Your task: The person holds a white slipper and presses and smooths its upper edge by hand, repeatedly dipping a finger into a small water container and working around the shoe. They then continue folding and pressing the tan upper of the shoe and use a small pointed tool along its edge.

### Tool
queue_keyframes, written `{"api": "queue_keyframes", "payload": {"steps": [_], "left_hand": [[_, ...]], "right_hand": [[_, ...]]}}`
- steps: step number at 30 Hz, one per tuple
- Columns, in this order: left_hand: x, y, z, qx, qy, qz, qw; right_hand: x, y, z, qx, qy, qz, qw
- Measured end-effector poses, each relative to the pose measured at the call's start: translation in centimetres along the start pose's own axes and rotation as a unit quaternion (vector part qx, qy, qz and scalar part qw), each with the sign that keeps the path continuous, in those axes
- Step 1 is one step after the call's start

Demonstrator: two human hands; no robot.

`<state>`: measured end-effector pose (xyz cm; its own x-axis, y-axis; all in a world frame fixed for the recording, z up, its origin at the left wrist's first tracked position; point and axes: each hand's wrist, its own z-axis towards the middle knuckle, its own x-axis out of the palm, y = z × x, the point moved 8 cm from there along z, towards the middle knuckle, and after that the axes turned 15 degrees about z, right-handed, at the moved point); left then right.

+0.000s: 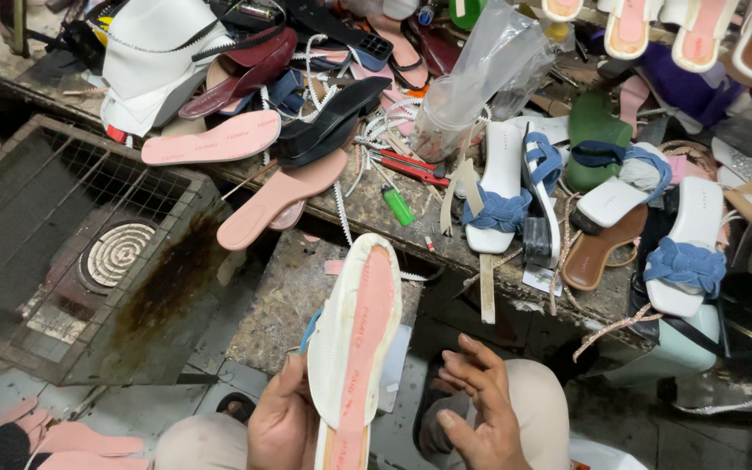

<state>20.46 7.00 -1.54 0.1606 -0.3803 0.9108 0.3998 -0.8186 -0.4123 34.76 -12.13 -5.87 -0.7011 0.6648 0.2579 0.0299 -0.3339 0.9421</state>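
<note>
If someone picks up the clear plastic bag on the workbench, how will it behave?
The clear plastic bag looks thin and crumpled, so probably floppy and very light. It stands loosely among shoe parts, so a push would likely topple it.

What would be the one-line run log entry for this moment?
left hand: holds white sandal sole | right hand: open, empty | workbench: cluttered

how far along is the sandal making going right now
Done, by the look of it: several white sandals with blue knotted straps stand finished on the cluttered bench. In hand: the left hand holds up a white sole with a pink insole, with no strap showing on it; the right hand is open beside it, holding nothing. Left: loose pink insoles lie on the bench, unattached.
</note>
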Motion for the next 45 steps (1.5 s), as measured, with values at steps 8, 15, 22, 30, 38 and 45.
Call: {"api": "queue_keyframes", "payload": {"steps": [8, 15, 22, 30, 38, 45], "left_hand": [[3.6, 2.7, -0.3, -0.157, 0.062, 0.002, 0.986], [3.5, 6.8, -2.0, -0.235, 0.047, -0.034, 0.970], [-0.4, 7.7, -4.7, -0.313, -0.032, 0.080, 0.946], [-7.5, 8.5, -7.6, -0.335, -0.131, 0.323, 0.875], [-2.2, 3.9, -4.0, -0.243, -0.213, 0.333, 0.886], [4.1, -4.7, 6.1, -0.056, -0.212, 0.405, 0.888]], "right_hand": [[0.0, 3.3, 3.5, 0.061, -0.084, 0.422, 0.901], [-1.0, 3.1, 3.3, 0.130, -0.210, 0.505, 0.827], [-3.8, 4.0, 1.3, 0.095, -0.262, 0.478, 0.833], [-5.0, 6.1, -0.1, 0.060, -0.213, 0.475, 0.851], [-4.8, 1.2, 1.7, 0.138, -0.065, 0.219, 0.964], [-3.5, -5.2, 4.4, 0.277, 0.080, -0.110, 0.951]]}}
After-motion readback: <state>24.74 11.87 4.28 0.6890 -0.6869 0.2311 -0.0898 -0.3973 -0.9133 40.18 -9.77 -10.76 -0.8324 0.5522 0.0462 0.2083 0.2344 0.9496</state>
